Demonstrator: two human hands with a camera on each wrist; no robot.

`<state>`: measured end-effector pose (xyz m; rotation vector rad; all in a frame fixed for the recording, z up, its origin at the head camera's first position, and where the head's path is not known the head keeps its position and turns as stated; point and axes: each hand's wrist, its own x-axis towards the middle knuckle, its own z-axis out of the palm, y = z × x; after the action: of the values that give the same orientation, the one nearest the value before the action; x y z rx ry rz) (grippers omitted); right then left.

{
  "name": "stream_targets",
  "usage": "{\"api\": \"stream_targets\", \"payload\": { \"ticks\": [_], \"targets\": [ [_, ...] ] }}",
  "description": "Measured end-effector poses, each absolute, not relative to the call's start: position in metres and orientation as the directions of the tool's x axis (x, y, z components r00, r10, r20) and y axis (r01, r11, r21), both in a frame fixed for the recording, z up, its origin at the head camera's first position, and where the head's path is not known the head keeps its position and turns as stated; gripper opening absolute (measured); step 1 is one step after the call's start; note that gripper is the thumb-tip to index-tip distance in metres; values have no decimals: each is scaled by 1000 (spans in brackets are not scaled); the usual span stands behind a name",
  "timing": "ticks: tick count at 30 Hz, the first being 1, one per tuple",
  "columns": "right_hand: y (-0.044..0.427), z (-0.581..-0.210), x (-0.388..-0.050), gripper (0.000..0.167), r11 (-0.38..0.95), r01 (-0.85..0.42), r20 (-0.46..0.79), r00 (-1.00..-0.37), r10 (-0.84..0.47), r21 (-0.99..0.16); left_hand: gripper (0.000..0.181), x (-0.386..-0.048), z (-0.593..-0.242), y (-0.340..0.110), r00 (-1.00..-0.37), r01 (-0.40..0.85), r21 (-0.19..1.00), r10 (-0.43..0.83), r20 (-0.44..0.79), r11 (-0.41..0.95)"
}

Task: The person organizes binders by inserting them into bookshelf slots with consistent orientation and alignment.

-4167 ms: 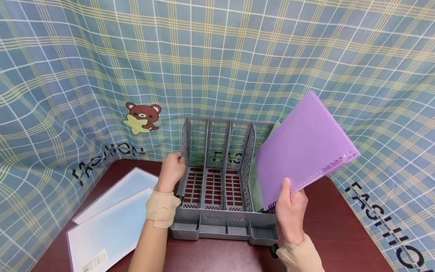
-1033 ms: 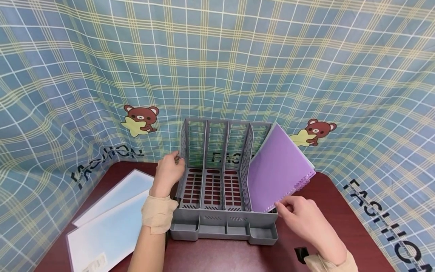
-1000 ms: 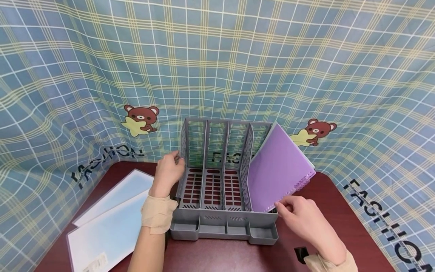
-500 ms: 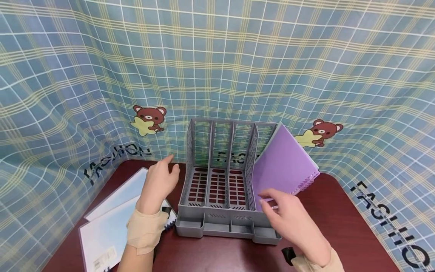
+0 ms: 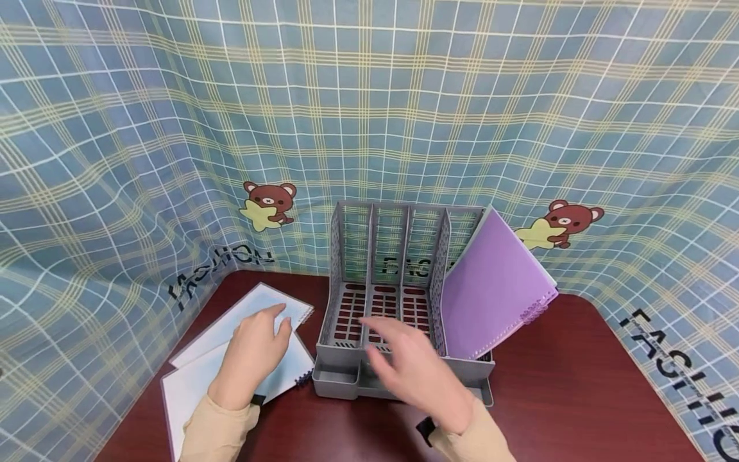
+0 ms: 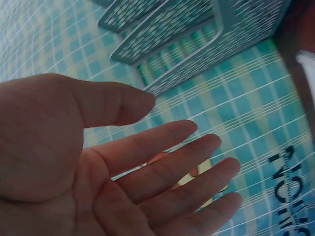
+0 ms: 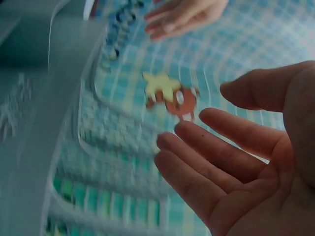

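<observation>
My left hand [image 5: 252, 350] hovers over two pale blue-white spiral notebooks, the nearer notebook [image 5: 193, 385] overlapping the farther notebook [image 5: 254, 305]. In the left wrist view its fingers [image 6: 177, 169] are extended and the palm holds nothing. My right hand [image 5: 412, 366] passes in front of the grey file organizer [image 5: 462, 369], hiding part of its front trays; the right wrist view shows relaxed fingers [image 7: 216, 162] with nothing in them. A purple spiral notebook [image 5: 496, 289] leans in the organizer's rightmost slot, a pale green one [image 5: 539, 266] mostly hidden behind it.
Dark red table [image 5: 554, 385] beneath everything. A plaid cloth [image 5: 369, 115] with printed bears surrounds the table at the back and sides. Upright dividers [image 5: 407, 247] split the organizer into several slots, with small trays [image 5: 337, 378] along its front.
The purple notebook went down into the rightmost slot and my right hand let go, then moved left. My left hand left the organizer's side and moved over the pale notebooks. The view shifted slightly.
</observation>
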<state>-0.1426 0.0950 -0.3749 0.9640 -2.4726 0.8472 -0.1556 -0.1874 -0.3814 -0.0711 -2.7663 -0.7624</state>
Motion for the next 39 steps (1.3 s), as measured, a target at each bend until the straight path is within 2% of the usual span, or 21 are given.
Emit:
{"api": "stream_targets", "payload": {
  "ticks": [6,13,22,29,39],
  "targets": [
    [52,-392,-142,47,539,-744,416,-668,-617,-396,43,-139,-401,-201,-979,46,497,-60,195,866],
    [10,-412,-149,57,527,-795,356,-606,-711,-300,46,-124,-431,-228,-985,-54,492,-127,117,869],
    [-44,-429,-151,62,527,-818,257,-573,-778,-230,64,-112,-443,-272,-996,-61,426,-84,36,902],
    [-66,-446,-157,64,540,-808,180,-582,-793,-236,76,-101,-456,-288,-995,2,383,-35,90,924],
    [-88,-471,-159,75,574,-812,69,-582,-810,-109,84,-102,-471,-299,-999,19,430,30,-18,903]
  ]
}}
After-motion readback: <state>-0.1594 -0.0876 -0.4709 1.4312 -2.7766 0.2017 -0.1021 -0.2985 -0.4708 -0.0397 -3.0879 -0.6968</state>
